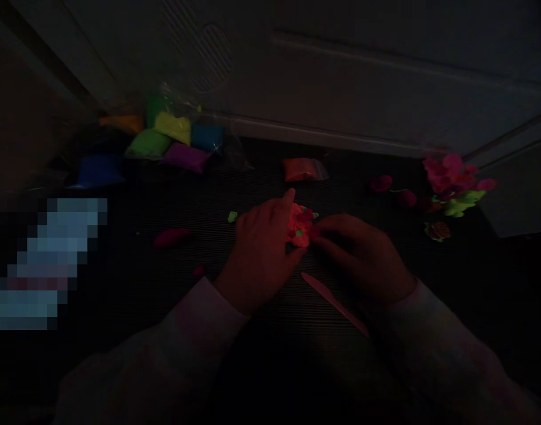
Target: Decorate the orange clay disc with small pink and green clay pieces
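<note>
The scene is very dim. Both hands meet over a small red-orange clay piece (300, 224) with green specks, lying on a dark ribbed surface (120, 283). My left hand (262, 251) curls around its left side, fingers closed against it. My right hand (363, 251) pinches its right edge with closed fingertips. A thin pink modelling stick (334, 302) lies on the surface just below my right hand.
Several bags of coloured clay (173, 141) sit at the back left, an orange bag (303, 169) behind the hands. Pink and green clay flowers (453, 183) lie at the right. Red clay bits (170, 237) and a green scrap (232, 216) lie at the left.
</note>
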### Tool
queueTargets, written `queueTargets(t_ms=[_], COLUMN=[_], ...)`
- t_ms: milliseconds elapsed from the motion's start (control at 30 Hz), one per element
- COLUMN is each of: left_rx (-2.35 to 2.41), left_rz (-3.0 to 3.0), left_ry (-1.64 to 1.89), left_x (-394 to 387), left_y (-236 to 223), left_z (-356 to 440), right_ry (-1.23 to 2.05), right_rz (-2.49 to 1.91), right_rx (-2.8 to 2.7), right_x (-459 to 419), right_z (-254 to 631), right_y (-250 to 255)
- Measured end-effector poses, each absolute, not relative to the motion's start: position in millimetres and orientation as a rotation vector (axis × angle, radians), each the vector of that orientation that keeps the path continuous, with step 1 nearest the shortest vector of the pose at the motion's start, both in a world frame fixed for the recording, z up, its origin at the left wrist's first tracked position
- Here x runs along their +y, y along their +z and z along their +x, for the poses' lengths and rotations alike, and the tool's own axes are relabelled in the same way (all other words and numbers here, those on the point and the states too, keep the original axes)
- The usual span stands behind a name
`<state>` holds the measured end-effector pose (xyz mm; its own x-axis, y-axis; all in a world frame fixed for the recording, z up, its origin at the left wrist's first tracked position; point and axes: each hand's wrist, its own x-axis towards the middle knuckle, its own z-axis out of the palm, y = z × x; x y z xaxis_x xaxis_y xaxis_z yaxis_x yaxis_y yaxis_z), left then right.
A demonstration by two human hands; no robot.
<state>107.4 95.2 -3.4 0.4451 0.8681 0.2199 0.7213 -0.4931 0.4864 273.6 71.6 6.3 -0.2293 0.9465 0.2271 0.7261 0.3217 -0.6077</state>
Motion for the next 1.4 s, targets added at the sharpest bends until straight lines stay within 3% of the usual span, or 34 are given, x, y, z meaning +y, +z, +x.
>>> queueTargets(t_ms=[1400], left_rx=[1.421], left_rz=[2.334], left_ry=[0.680], left_x=[91.5], left_y=[-4.4], left_z=[109.7], right_ry=[0.350], right_rz=[-1.641], right_rx=[-1.989], right_x=[66.6], right_z=[263.5], right_y=[4.4])
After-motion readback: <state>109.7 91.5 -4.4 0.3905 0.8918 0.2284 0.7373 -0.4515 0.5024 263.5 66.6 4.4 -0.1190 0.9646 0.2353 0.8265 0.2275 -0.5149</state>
